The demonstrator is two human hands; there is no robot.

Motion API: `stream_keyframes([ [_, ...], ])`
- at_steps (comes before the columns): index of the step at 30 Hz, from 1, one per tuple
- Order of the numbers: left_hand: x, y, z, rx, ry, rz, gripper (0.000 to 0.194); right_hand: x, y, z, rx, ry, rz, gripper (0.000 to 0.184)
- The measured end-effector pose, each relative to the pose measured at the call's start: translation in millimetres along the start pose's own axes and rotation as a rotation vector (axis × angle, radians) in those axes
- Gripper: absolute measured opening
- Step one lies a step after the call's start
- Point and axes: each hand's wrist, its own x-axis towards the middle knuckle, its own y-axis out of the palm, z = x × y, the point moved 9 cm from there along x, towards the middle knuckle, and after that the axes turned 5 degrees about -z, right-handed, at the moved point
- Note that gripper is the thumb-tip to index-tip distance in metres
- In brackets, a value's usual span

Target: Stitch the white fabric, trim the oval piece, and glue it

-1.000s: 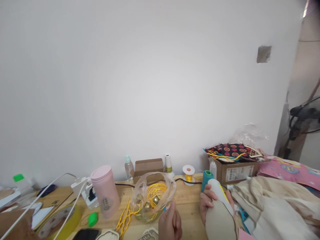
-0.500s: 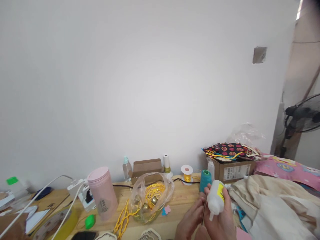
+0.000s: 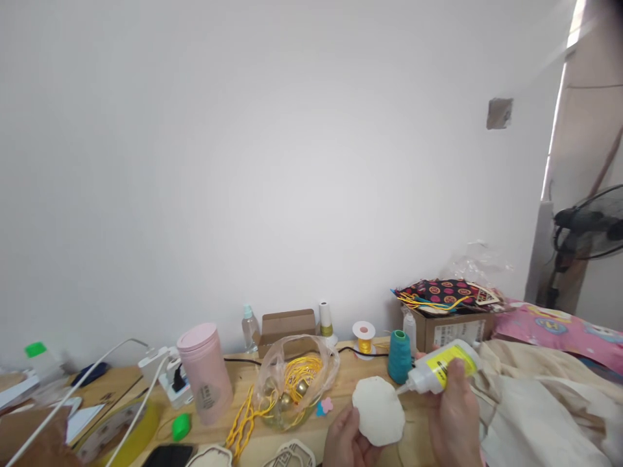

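Observation:
My right hand is closed round a white glue bottle with a yellow label. The bottle lies almost level and its nozzle points left, just off the upper right edge of a flat white scalloped piece. My left hand grips that piece from below at the bottom of the view, turning its pale face toward me. Both hands hover over the wooden table, near a teal thread cone.
A clear bag of yellow cord and brass bells lies left of the hands, beside a pink tumbler. At the back stand a small carton and a gold thread spool. Right: a box of patterned cloth and beige fabric.
The glue bottle has tipped from upright to nearly level, nozzle leftward. The flat piece, edge-on half a second ago, now shows its white face in my left hand.

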Motion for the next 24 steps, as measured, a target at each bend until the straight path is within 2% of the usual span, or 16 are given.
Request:
stream_keyframes([
  [2,-2,1.6,5,-0.024,-0.051,0.020,0.020,1,0,3,-0.100,-0.069,0.021,0.056],
  [6,-7,8.4,9,-0.021,-0.079,0.090,0.044,-2,8,4,-0.246,-0.120,0.087,0.055],
  [12,-2,8.6,5,0.040,0.048,0.097,0.071,-13,41,6,-0.294,-0.064,0.293,0.049],
  [14,2,5.6,8,0.061,0.048,0.087,0.081,-13,41,7,-0.300,-0.086,0.288,0.050],
  [17,9,1.0,15,0.054,-0.008,0.091,0.094,-7,27,8,-0.268,-0.140,0.215,0.049],
  [20,14,0.9,21,0.025,-0.048,0.145,0.093,0,11,2,-0.174,-0.100,0.143,0.051],
  [24,18,2.2,22,0.023,-0.015,0.206,0.067,2,6,-11,-0.013,0.062,0.119,0.056],
])
